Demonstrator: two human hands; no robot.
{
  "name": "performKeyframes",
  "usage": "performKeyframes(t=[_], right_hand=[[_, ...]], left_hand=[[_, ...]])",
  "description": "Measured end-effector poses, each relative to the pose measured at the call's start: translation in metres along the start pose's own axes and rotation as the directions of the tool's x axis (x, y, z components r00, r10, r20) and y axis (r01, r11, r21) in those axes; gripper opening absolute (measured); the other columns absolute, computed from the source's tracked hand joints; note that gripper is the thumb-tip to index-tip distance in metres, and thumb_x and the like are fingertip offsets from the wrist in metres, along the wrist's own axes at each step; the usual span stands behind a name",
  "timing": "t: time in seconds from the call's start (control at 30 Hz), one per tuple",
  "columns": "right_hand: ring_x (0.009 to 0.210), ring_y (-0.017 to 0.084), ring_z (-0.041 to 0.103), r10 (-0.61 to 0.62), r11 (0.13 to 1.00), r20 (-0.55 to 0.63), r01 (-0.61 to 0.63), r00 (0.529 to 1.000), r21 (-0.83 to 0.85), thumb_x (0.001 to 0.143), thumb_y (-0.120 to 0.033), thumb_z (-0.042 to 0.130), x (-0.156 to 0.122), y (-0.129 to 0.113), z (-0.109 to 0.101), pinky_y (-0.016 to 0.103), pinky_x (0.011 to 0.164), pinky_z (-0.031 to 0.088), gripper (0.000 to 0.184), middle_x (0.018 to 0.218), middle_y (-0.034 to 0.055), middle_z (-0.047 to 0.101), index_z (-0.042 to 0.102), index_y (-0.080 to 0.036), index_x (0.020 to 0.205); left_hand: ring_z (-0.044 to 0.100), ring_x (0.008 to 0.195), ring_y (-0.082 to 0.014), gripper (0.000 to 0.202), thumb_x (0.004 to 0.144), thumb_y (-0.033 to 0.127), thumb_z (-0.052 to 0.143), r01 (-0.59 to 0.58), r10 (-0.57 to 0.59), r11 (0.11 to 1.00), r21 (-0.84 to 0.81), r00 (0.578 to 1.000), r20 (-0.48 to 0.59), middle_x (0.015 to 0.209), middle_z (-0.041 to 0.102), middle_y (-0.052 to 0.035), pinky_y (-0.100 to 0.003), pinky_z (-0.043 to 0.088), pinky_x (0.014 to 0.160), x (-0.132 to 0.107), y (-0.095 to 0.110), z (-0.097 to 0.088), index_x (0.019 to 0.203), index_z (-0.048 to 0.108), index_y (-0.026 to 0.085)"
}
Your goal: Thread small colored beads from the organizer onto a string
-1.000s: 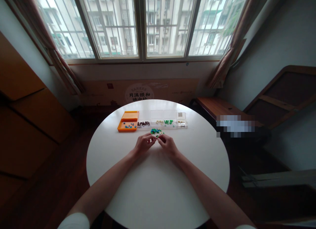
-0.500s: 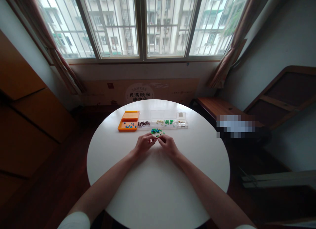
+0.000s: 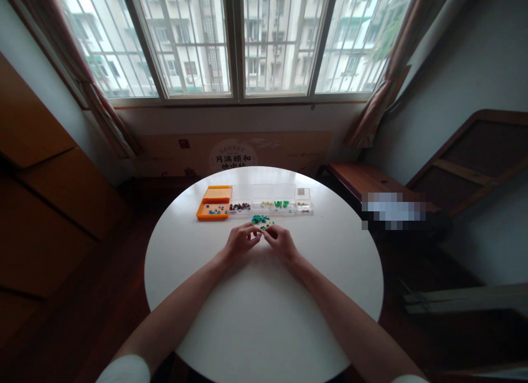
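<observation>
My left hand (image 3: 240, 240) and my right hand (image 3: 281, 242) meet fingertip to fingertip over the white round table (image 3: 259, 317). Both are closed in a pinch, and whatever sits between the tips is too small to make out. Just beyond the fingers lies a pile of tiny blue and green pieces (image 3: 259, 219), with a few green and dark ones scattered by the right fingertips. Behind it stand an orange case (image 3: 212, 217) holding small blue pieces and clear boxes (image 3: 252, 208) with dark brown, cream and green pieces.
A smaller clear box (image 3: 305, 207) ends the row on the right. A wooden bench (image 3: 350, 180) stands right of the table, with a blurred patch over its near end. Wooden cabinets (image 3: 49, 207) line the left side, and a barred window (image 3: 235, 42) is ahead.
My fingertips have shifted very slightly against each other. The pile, the case and the boxes stay where they were.
</observation>
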State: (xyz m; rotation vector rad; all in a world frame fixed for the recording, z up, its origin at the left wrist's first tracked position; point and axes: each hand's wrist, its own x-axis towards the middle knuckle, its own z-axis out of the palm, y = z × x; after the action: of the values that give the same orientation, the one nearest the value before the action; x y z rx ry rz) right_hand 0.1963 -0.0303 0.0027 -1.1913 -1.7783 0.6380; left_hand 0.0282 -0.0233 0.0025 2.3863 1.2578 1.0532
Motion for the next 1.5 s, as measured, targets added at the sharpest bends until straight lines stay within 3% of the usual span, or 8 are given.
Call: performKeyframes(t=[1.5], right_hand=[[0.06,0.013,0.053,0.007,0.999,0.011,-0.007,1.0,0.034,0.078,-0.025,0.05,-0.0005,-0.0017,-0.0007,0.024,0.059,0.041,0.018,0.07,0.0036,0.063,0.064,-0.013,0.078]], left_hand=[[0.052,0.055,-0.0052,0.015,0.082,0.027,0.054,-0.012,0.012,1.0,0.02,1.0,0.0,0.076,0.063,0.0001,-0.017,0.041,0.056,0.0009,-0.0001,-0.0012,0.084,0.068,0.021]])
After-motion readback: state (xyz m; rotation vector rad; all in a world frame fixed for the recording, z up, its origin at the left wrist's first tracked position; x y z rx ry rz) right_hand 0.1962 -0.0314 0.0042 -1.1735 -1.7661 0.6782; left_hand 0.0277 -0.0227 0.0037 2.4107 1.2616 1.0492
